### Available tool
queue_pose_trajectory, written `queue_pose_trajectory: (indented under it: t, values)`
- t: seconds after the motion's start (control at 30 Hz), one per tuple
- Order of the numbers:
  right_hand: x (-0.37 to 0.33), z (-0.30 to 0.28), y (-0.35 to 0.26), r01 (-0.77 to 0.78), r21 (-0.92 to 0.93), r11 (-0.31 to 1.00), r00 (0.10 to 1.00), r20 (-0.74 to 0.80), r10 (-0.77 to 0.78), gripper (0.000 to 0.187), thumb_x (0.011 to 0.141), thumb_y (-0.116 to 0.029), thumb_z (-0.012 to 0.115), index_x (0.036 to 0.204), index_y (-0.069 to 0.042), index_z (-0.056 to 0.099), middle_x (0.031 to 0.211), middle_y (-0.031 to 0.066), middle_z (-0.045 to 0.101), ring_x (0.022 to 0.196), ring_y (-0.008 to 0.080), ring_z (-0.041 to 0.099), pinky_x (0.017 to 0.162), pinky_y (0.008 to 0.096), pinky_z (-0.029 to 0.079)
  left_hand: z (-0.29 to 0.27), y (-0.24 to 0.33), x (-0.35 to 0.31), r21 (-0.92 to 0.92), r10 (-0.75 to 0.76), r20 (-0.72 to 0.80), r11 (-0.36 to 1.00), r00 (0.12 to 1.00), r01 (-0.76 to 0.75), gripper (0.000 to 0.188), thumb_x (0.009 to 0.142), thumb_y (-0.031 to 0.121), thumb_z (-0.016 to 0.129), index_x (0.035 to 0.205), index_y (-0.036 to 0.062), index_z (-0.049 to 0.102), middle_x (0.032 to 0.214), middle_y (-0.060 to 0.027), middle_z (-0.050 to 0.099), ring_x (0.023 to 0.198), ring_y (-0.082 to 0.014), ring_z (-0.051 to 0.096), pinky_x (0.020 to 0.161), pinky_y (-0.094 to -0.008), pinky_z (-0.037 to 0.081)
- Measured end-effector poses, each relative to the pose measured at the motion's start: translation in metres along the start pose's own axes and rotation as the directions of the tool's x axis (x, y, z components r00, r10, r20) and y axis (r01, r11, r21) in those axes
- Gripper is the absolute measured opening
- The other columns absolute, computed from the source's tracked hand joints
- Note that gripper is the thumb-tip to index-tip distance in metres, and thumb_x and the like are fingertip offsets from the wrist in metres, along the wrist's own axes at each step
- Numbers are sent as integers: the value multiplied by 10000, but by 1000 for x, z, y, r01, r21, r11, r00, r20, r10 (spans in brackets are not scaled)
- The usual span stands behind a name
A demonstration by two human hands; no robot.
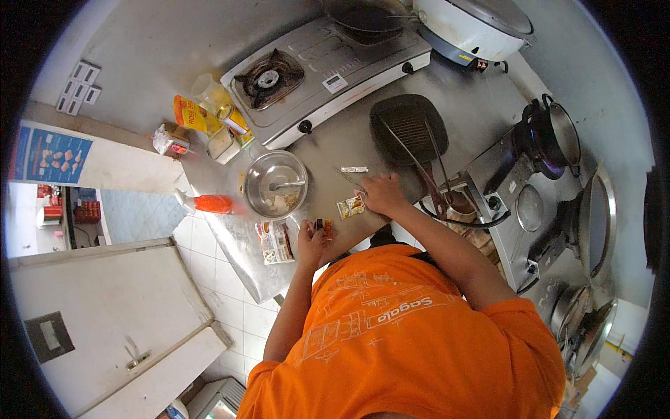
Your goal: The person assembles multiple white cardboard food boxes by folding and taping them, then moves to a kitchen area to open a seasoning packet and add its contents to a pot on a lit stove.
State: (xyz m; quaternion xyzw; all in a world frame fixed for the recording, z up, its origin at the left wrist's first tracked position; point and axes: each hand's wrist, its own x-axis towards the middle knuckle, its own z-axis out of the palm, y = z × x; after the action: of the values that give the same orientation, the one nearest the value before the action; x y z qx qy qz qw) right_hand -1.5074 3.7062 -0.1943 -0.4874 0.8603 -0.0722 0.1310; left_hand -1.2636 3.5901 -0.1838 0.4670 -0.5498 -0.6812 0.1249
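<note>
At the counter's near edge, my left hand is closed around a small orange-and-dark sachet. My right hand rests low over the steel counter, fingers curled on a thin-bladed metal tool; its exact kind is too small to tell. A yellow patterned sachet lies just beside the right fingers, and a whitish sachet lies beyond them. Left of these stands a steel bowl with a spoon and pale contents inside. A larger printed packet lies left of my left hand.
An orange-red bottle stands left of the bowl. Behind are a two-burner gas stove, a yellow packet and a can. Tongs lie across a square grill pan. At right, a pot sits over a blue flame.
</note>
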Motion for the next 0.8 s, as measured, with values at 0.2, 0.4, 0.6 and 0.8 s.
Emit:
queue_pose_trajectory:
  t: [0.2,0.4,0.6,0.8]
  values:
    - [19,4,0,-56,16,998,994,95,54,446,928,-301,710,1287,-67,584,1092,169,739,1042,383,702,937,598,494,-1,4,9,-585,-252,237,734,938,345,151,1037,114,636,1076,153,496,1017,-46,660,774,-140,597,646,-295,491]
    - [9,4,18,-452,839,302,891,438,116,597,885,-83,738,1409,-28,459,944,141,750,874,245,735,760,359,575,3,-8,19,-505,-75,162,850,984,148,286,1000,137,703,1241,107,554,1073,-50,660,921,-181,637,748,-380,542]
    - [-40,-1,8,-271,942,198,922,313,-228,420,886,-112,779,1279,-54,644,913,18,706,807,100,634,736,262,530,18,-16,41,-627,-32,219,762,975,165,358,1009,72,669,1335,88,521,1081,-69,662,958,-209,652,770,-364,554]
    - [-60,3,-6,65,816,574,982,50,-183,282,861,-231,768,1085,-76,694,711,42,614,627,116,543,623,317,485,38,-4,36,-625,-60,209,759,976,181,336,1005,44,656,1308,95,522,1150,-133,670,1047,-266,676,846,-388,586]
